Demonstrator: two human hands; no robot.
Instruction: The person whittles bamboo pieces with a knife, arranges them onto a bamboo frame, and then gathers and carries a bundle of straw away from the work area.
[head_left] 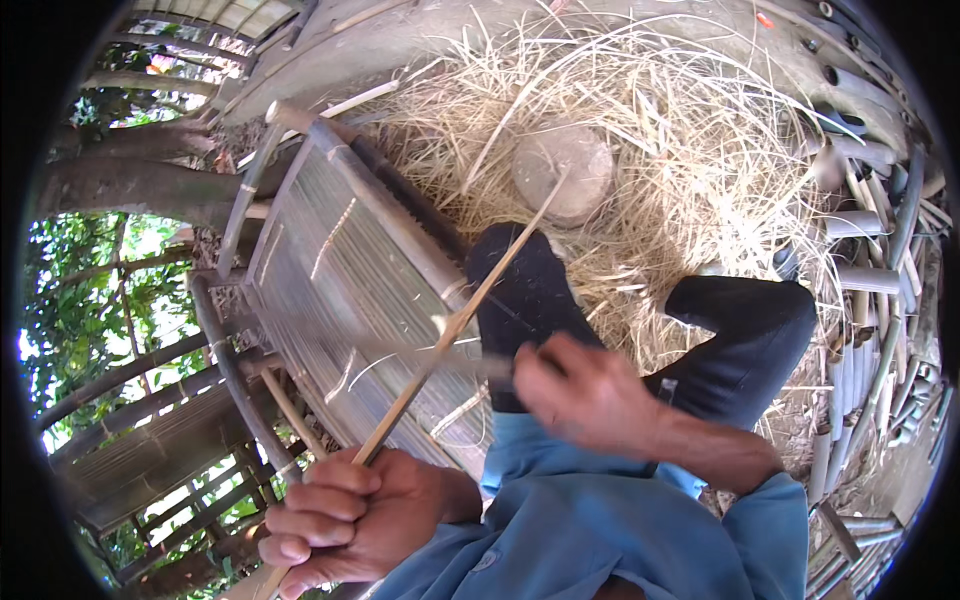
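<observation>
My left hand [350, 515] is closed around the lower part of a long bamboo strip [405, 396]. The strip slants up and away to the right, over my knee, its thin far tip reaching in front of a round wooden block [563, 172]. My right hand [585, 395] is closed on what looks like a knife [480, 364]. Motion smears both that hand and the greyish blade, which points left and crosses the strip around its middle. Whether the blade touches the strip I cannot tell. The knife's handle is hidden in my fist.
A slatted bamboo bench [370, 250] stands at my left, with a few thin shavings on it. Pale shavings [690, 190] pile up on the ground ahead, around the block. Cut bamboo tubes [865, 280] are stacked along the right. A bamboo railing [235, 370] runs at the far left.
</observation>
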